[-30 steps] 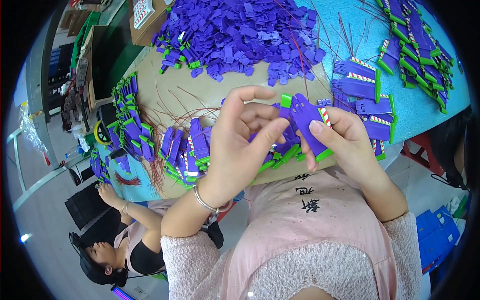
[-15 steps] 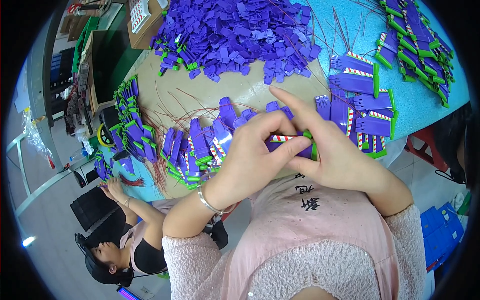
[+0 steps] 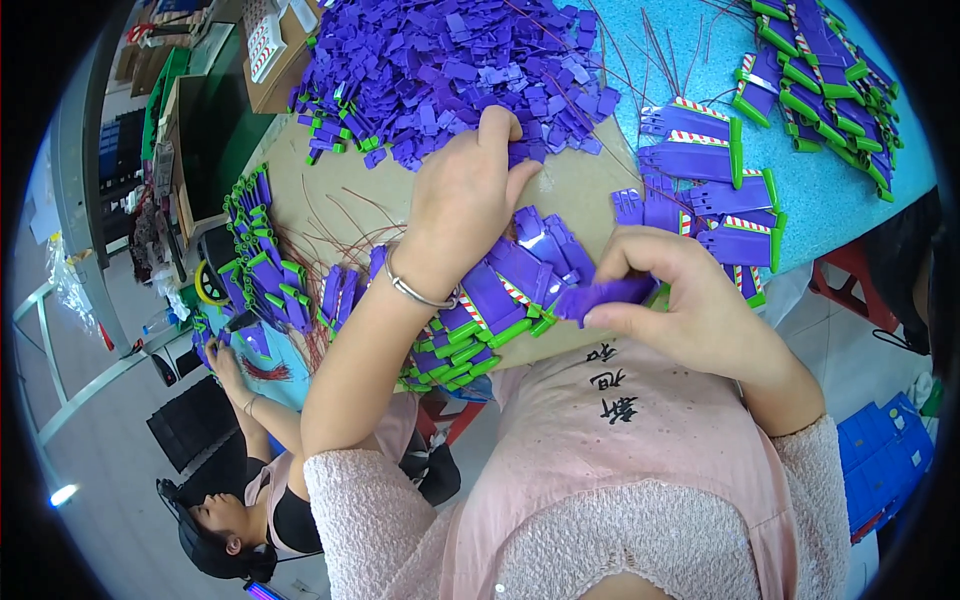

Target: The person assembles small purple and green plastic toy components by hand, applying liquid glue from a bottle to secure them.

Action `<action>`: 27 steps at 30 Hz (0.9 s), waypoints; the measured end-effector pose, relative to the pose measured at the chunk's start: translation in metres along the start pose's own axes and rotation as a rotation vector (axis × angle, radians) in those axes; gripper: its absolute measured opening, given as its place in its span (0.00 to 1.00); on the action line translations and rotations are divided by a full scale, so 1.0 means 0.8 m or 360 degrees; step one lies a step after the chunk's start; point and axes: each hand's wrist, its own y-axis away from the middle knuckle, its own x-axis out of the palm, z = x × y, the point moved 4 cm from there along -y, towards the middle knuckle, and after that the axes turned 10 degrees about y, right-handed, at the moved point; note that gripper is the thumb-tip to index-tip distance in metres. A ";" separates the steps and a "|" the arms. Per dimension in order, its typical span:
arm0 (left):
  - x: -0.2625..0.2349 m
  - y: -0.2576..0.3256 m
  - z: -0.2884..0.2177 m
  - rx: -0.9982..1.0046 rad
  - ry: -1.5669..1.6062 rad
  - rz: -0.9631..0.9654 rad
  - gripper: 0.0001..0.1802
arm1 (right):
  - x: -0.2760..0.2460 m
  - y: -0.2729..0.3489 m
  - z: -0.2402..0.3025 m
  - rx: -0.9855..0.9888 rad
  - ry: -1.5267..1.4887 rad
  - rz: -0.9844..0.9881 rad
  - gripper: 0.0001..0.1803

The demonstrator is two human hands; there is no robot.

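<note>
In my right hand [image 3: 690, 305], thumb and fingers pinch a purple plastic wing piece [image 3: 608, 296], blurred by motion, above the front of the table. My left hand [image 3: 468, 185] is at the near edge of a large heap of purple plastic pieces [image 3: 430, 70]. Its fingers curl down among them, and what they grip is hidden. Between my forearms lies a row of purple wings with green tubular edges and red-and-white striped strips [image 3: 490, 295]. Similar striped wings [image 3: 700, 160] lie in a column beyond my right hand.
More green-edged wings are stacked at the far right [image 3: 830, 90] and left [image 3: 262, 250], with thin red wires [image 3: 330, 215] among them. A cardboard box [image 3: 275, 55] stands at the back left. A co-worker [image 3: 235, 500] sits to the left, hands at the table. A red stool [image 3: 850, 290] stands at right.
My hands have parted. The left has moved away to the heap; the right keeps a purple wing piece, now turned and shifted slightly. More of the row of finished-looking wings shows between my arms.
</note>
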 end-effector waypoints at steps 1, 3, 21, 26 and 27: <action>0.003 -0.001 0.002 0.0055 -0.0075 -0.0008 0.14 | 0.000 0.001 0.000 0.0001 0.0002 -0.0005 0.10; 0.000 0.002 0.003 0.0092 -0.0061 -0.0088 0.14 | 0.004 0.002 -0.001 0.0027 -0.0104 0.0098 0.07; -0.006 0.082 -0.083 -0.0219 0.1302 -0.0382 0.10 | 0.017 0.000 0.012 -0.0096 0.0113 -0.0293 0.08; 0.007 0.088 -0.081 -0.0393 0.1542 -0.0218 0.06 | 0.018 0.007 0.008 -0.0109 0.0181 -0.0387 0.07; 0.008 0.090 -0.083 -0.0423 0.1622 -0.0210 0.06 | 0.019 0.008 0.008 -0.0153 0.0246 -0.0400 0.07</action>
